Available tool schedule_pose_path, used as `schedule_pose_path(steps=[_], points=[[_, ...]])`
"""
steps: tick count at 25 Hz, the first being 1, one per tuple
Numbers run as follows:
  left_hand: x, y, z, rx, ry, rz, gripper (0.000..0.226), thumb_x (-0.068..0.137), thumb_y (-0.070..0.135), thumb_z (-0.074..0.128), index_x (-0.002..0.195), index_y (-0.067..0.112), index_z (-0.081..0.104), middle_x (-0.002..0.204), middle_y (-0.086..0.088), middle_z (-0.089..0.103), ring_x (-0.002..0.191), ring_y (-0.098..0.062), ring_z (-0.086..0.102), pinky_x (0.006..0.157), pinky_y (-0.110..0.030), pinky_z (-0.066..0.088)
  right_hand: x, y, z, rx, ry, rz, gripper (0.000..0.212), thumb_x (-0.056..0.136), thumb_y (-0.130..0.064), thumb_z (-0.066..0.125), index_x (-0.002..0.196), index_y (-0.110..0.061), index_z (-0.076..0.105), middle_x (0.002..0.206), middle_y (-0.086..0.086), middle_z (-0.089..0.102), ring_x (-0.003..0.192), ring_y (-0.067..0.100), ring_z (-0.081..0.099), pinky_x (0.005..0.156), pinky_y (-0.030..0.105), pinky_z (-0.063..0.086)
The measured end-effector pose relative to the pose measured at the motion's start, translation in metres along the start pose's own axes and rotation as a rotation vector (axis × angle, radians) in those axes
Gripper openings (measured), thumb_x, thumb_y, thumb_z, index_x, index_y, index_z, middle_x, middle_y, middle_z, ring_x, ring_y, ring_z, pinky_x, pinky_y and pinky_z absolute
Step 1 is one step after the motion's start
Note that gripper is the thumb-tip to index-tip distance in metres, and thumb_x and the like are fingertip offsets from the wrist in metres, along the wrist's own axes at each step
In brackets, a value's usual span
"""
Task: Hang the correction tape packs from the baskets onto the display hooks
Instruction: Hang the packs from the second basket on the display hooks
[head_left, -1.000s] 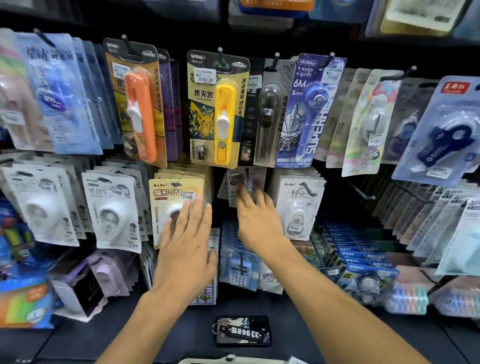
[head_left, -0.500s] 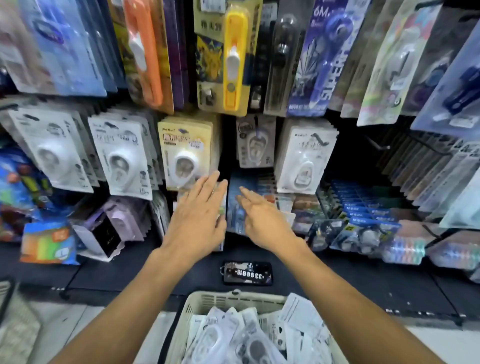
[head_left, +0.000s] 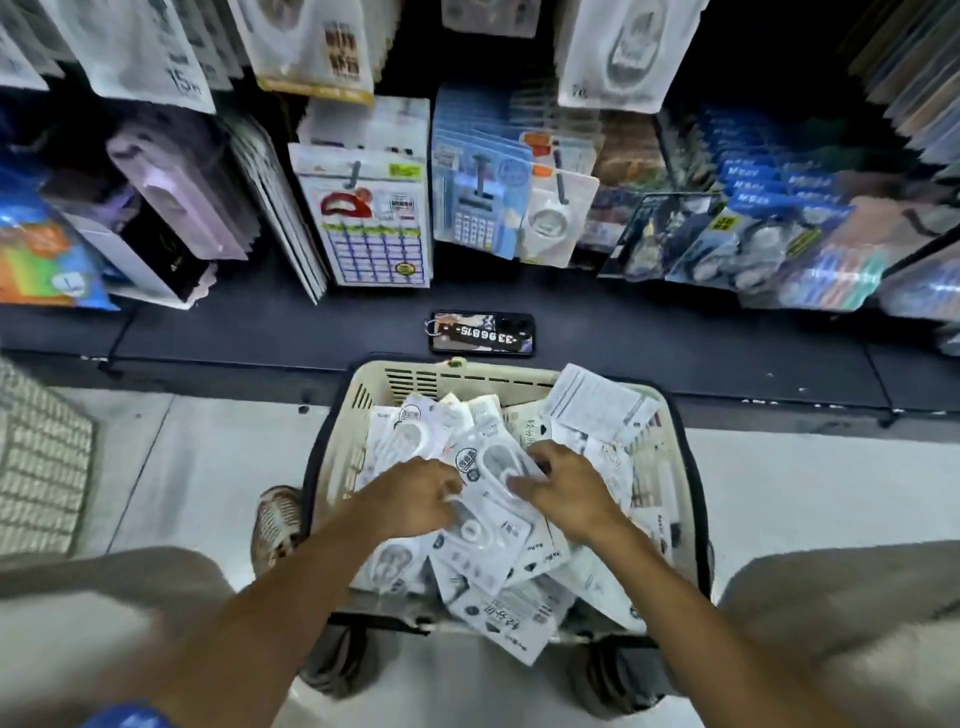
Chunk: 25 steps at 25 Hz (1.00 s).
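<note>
A cream plastic basket (head_left: 363, 395) stands on the floor between my legs, filled with several white correction tape packs (head_left: 514, 613) lying in a loose heap. My left hand (head_left: 410, 501) and my right hand (head_left: 569, 496) are both down in the basket. Their fingers curl around the two sides of the topmost pack (head_left: 498, 465), which lies tilted on the pile. Above, white correction tape packs (head_left: 618, 52) hang on the display hooks; only their lower ends show at the top of the view.
A phone with a numbered key tag (head_left: 482, 333) lies on the dark shelf ledge just beyond the basket. Calculators and other stationery packs (head_left: 480, 202) hang on the lower hooks. A second woven basket (head_left: 41, 457) sits on the floor at left.
The view has swung down from the display to the basket. Both hands came off the hanging packs, dropped into the basket and closed on the top pack.
</note>
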<state>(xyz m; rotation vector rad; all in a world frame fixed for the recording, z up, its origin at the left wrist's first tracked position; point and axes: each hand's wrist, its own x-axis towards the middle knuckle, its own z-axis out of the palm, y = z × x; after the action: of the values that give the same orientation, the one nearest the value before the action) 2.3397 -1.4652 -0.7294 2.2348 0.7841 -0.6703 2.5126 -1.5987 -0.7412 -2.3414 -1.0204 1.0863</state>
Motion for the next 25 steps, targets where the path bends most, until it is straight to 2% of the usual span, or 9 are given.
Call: schedule_pose_path(steps=[3, 8, 10, 13, 16, 19, 21, 23, 25], points=[[0.008, 0.012, 0.001, -0.023, 0.005, -0.004, 0.041, 0.081, 0.036, 0.079, 0.118, 0.021, 0.067, 0.113, 0.001, 0.068, 0.105, -0.021, 0.064, 0.092, -0.033, 0.052, 0.002, -0.006, -0.001, 0.087, -0.105, 0.093, 0.075, 0.082, -0.030, 0.082, 0.147, -0.019, 0.046, 0.138, 0.001, 0.057, 0.125, 0.025, 0.056, 0.101, 0.035, 0.046], [0.017, 0.032, -0.023, 0.254, 0.361, 0.198, 0.090, 0.079, 0.035, 0.081, 0.155, 0.026, 0.033, 0.158, -0.001, 0.034, 0.147, -0.025, 0.029, 0.118, -0.046, 0.026, 0.002, -0.029, -0.019, -0.185, 0.060, -0.185, 0.050, 0.086, -0.024, 0.077, 0.133, -0.020, 0.060, 0.122, 0.010, 0.067, 0.111, 0.028, 0.061, 0.093, 0.039, 0.051], [0.017, 0.035, -0.034, 0.220, 0.331, 0.216, 0.062, 0.083, 0.040, 0.078, 0.137, 0.024, 0.054, 0.138, -0.004, 0.059, 0.133, -0.027, 0.051, 0.107, -0.041, 0.037, 0.002, -0.032, -0.026, -0.027, 0.052, -0.303, 0.036, 0.084, -0.023, 0.080, 0.117, -0.022, 0.068, 0.114, 0.001, 0.069, 0.104, 0.020, 0.064, 0.089, 0.038, 0.052], [0.014, 0.027, -0.046, 0.074, 0.363, 0.049, 0.046, 0.087, 0.045, 0.076, 0.124, 0.023, 0.060, 0.108, -0.005, 0.071, 0.096, -0.027, 0.064, 0.076, -0.032, 0.043, -0.009, -0.026, -0.030, 0.478, 0.036, -0.172, 0.026, 0.082, -0.033, 0.083, 0.101, -0.034, 0.065, 0.104, -0.012, 0.067, 0.096, 0.009, 0.063, 0.082, 0.031, 0.053], [0.008, 0.008, -0.058, -0.235, 0.449, -0.090, 0.051, 0.086, 0.032, 0.080, 0.131, 0.019, 0.058, 0.116, -0.006, 0.070, 0.101, -0.027, 0.065, 0.086, -0.036, 0.053, -0.015, -0.012, -0.009, -0.282, -0.083, -0.075, 0.062, 0.077, -0.072, 0.068, 0.123, -0.032, 0.063, 0.133, -0.003, 0.060, 0.132, 0.021, 0.046, 0.119, 0.053, 0.024], [0.002, -0.006, -0.065, -0.490, 0.523, -0.126, 0.039, 0.084, 0.024, 0.081, 0.120, 0.018, 0.066, 0.108, -0.002, 0.072, 0.096, -0.025, 0.068, 0.075, -0.032, 0.054, -0.024, -0.017, 0.030, -0.800, -0.118, -0.096, 0.070, 0.077, -0.077, 0.059, 0.118, -0.021, 0.066, 0.144, 0.008, 0.047, 0.147, 0.029, 0.023, 0.116, 0.063, -0.018], [-0.002, -0.006, -0.069, -0.478, 0.519, -0.100, 0.031, 0.085, 0.023, 0.080, 0.113, 0.021, 0.068, 0.099, 0.002, 0.072, 0.084, -0.018, 0.068, 0.062, -0.025, 0.051, -0.025, -0.024, 0.025, -0.550, -0.085, -0.087, 0.047, 0.079, -0.063, 0.070, 0.099, -0.022, 0.064, 0.123, 0.006, 0.057, 0.126, 0.023, 0.047, 0.122, 0.058, 0.009], [-0.004, -0.004, -0.072, -0.352, 0.468, -0.028, 0.026, 0.086, 0.026, 0.078, 0.109, 0.020, 0.068, 0.098, 0.001, 0.071, 0.086, -0.020, 0.068, 0.069, -0.029, 0.055, -0.022, -0.031, 0.002, 0.046, -0.142, -0.102, 0.019, 0.086, -0.031, 0.078, 0.083, -0.023, 0.060, 0.099, 0.000, 0.065, 0.081, 0.009, 0.062, 0.089, 0.040, 0.055], [-0.004, 0.003, -0.073, -0.350, 0.358, 0.055, 0.017, 0.087, 0.023, 0.077, 0.101, 0.024, 0.068, 0.095, -0.001, 0.073, 0.087, -0.023, 0.070, 0.075, -0.036, 0.059, -0.018, -0.042, -0.022, 0.287, -0.107, -0.211, 0.025, 0.088, -0.006, 0.075, 0.083, -0.027, 0.063, 0.092, -0.002, 0.070, 0.074, 0.010, 0.067, 0.069, 0.035, 0.056]])
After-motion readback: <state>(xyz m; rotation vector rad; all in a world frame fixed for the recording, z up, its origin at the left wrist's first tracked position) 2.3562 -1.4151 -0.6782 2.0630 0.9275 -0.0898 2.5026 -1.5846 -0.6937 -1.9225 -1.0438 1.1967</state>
